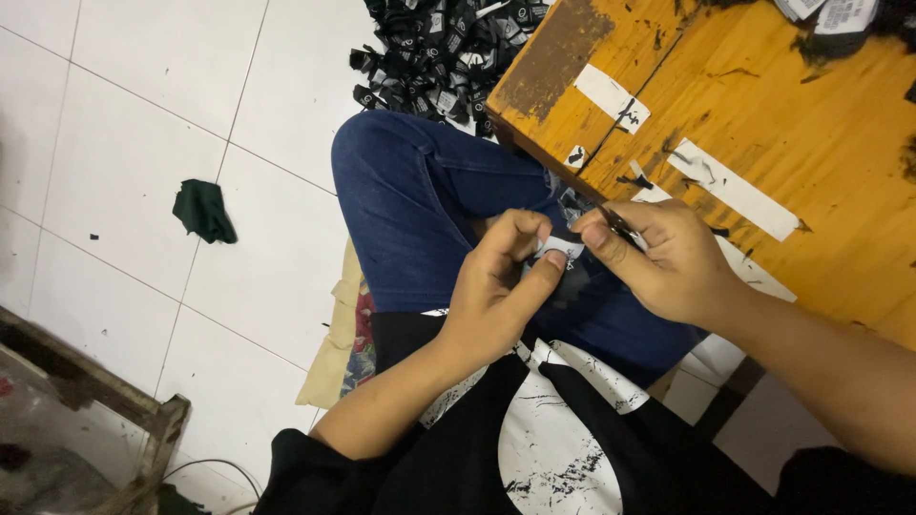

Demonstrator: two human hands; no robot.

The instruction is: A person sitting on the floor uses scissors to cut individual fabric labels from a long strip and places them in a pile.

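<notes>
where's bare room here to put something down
Free: white floor tiles between the green cloth scrap and the knee; the wooden table right of its tape strips. Crowded: the black label pile and the lap, where both hands work.

At two o'clock we see an orange wooden table (pixel 821 143) bearing white tape strips (pixel 733 189) and dark scraps; at twelve, black labels (pixel 439 48) heap on the white tiled floor (pixel 134 143); at nine, a green cloth scrap (pixel 202 210)

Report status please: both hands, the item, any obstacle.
Left hand pinches small black-and-white label. Right hand grips small dark tool, tip near label. Nothing between them; wooden table close beside.
</notes>
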